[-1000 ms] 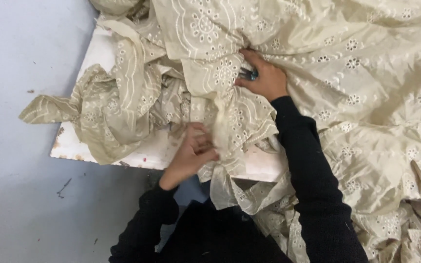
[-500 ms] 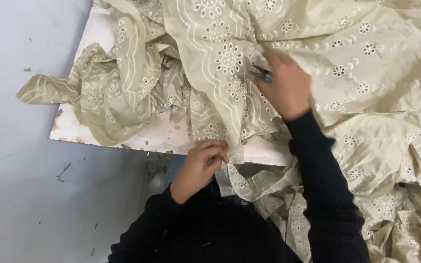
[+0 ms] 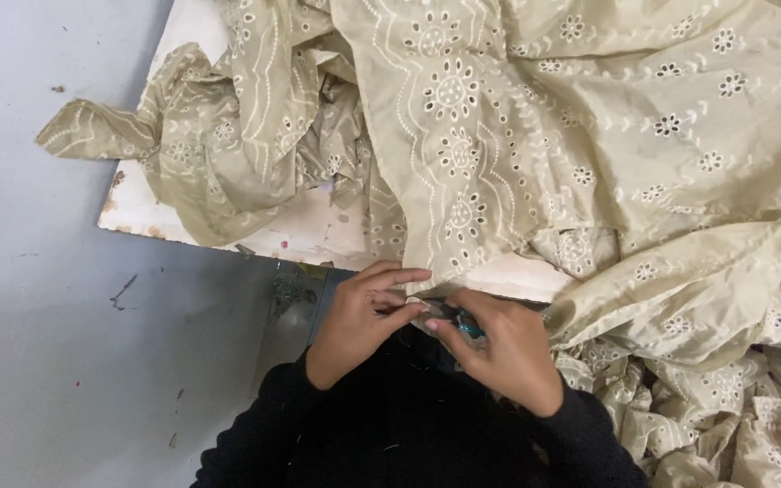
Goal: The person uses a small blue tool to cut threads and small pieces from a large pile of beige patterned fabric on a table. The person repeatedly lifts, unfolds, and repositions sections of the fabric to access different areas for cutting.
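**Fabric edge pinched at the board's near side**

At the near edge of the white board (image 3: 318,237), the beige embroidered fabric (image 3: 517,136) hangs its scalloped border toward the person, long axis running away across the board. The left hand (image 3: 359,321) pinches that hem, fingers closed on cloth. The right hand (image 3: 503,348) is clenched around a small teal-handled tool (image 3: 468,327), touching the same hem.
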